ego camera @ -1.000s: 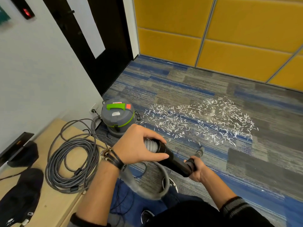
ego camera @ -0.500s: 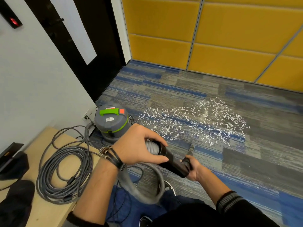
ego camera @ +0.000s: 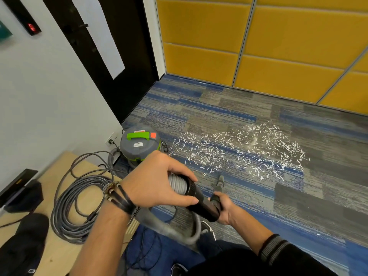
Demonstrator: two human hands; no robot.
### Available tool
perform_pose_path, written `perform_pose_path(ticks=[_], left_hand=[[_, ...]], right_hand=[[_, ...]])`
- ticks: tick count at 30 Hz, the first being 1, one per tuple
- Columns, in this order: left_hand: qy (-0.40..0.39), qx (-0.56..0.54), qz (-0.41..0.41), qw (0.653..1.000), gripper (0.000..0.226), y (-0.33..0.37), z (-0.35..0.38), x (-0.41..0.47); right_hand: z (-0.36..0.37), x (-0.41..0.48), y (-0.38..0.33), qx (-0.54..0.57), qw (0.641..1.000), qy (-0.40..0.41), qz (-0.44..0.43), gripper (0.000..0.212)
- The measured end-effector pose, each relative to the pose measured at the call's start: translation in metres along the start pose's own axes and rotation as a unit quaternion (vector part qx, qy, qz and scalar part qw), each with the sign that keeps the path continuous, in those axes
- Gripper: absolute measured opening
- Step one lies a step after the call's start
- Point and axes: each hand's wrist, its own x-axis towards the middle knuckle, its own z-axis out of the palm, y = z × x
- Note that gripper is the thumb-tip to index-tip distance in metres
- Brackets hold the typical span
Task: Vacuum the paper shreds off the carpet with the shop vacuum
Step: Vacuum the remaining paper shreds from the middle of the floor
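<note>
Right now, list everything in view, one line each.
paper shreds: many, white, scattered on carpet ahead
carpet: one, blue-grey, floor
shop vacuum: one, grey with green handle, by white wall, left of shreds
hose: one, grey, looped low at centre
nozzle: one, dark, tip at shreds' near edge
cable: one coil, grey, on wooden surface, left
wall panels: several, yellow, far side
door: one, black, beside panels
left hand: one, grips hose cuff
right hand: one, grips black tube behind nozzle

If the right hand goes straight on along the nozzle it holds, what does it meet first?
Likely the near edge of the paper shreds on the carpet: the nozzle in the right hand points at them, its tip just short. Depth is unclear.
</note>
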Motion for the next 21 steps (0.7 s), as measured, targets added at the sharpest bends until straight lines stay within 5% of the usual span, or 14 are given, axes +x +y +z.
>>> perform_pose_path(ticks=[13,21], left_hand=[[0.022,-0.005,0.005,1.0,0.037,0.004,-0.002,-0.008],[0.028,-0.068,-0.063,0.995,0.035,-0.022,-0.003,-0.02]], right_hand=[[0.005,0.002,-0.002,-0.095,0.995,0.018,-0.034,0.044],[-0.001,-0.01,-0.003,-0.04,0.998,0.038,-0.032,0.036]])
